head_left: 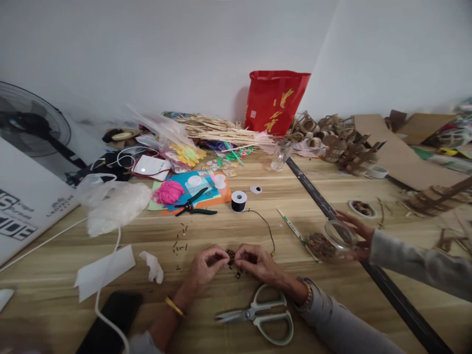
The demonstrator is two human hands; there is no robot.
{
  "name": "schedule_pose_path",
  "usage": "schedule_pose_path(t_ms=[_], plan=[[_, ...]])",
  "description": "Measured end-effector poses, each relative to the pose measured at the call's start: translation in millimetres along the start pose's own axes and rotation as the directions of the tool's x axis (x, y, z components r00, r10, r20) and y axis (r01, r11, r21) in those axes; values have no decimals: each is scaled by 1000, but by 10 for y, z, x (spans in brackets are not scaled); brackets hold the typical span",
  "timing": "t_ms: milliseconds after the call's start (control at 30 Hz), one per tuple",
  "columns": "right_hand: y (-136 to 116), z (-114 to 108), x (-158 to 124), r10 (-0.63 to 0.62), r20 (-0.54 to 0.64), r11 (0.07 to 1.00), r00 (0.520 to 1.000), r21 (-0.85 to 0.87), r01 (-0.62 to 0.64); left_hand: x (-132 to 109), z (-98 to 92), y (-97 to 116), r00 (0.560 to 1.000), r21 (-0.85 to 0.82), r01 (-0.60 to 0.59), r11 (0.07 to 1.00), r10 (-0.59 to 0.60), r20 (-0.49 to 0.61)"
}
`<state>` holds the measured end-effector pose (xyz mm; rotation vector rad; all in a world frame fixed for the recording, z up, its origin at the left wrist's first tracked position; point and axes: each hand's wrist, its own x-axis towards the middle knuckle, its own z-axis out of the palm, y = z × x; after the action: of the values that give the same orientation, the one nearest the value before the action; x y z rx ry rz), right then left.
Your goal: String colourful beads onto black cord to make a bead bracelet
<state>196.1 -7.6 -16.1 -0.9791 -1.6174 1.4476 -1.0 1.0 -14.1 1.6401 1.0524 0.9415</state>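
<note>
My left hand (pixel 208 264) and my right hand (pixel 256 263) meet low in the middle of the table. Thumb and fingertips of each are pinched on a small dark beaded cord (pixel 230 255), whose fine detail is too small to make out. A thin black cord (pixel 268 227) runs from the black thread spool (pixel 239 202) down to behind my right hand, with a small orange-brown bead (pixel 272 254) beside that hand. White-handled scissors (pixel 271 314) lie just below my hands, blades pointing left. Short dark snippets (pixel 180 246) are scattered up and left of my left hand.
At right, another person's hand (pixel 356 233) is at a tipped clear jar (pixel 337 238) with brown bits. Black-handled pliers (pixel 195 206), pink yarn (pixel 168 191) and coloured paper lie behind. A white cable (pixel 99 295) crosses a dark phone (pixel 110 319) at left. A red bag (pixel 275 103) stands at back.
</note>
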Motion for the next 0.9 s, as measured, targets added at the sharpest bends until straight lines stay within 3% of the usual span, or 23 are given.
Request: schedule_pose_path(t_ms=[233,433,667,900], plan=[[9,-3,-1,15,-27,1000,1000,18,-14,13,-26,-40,993,91,-25,996,35,-115],[-1,3,3,0,-40,999,999,38,1,-11,-48,-25,998,101,-61,993,60,15],[11,-24,-2,-1,-144,1000,990,18,3,-3,-70,0,992,324,-70,944,100,-76],[20,-31,4,-11,-188,1000,982,10,13,-17,-103,35,994,457,-102,883,79,71]])
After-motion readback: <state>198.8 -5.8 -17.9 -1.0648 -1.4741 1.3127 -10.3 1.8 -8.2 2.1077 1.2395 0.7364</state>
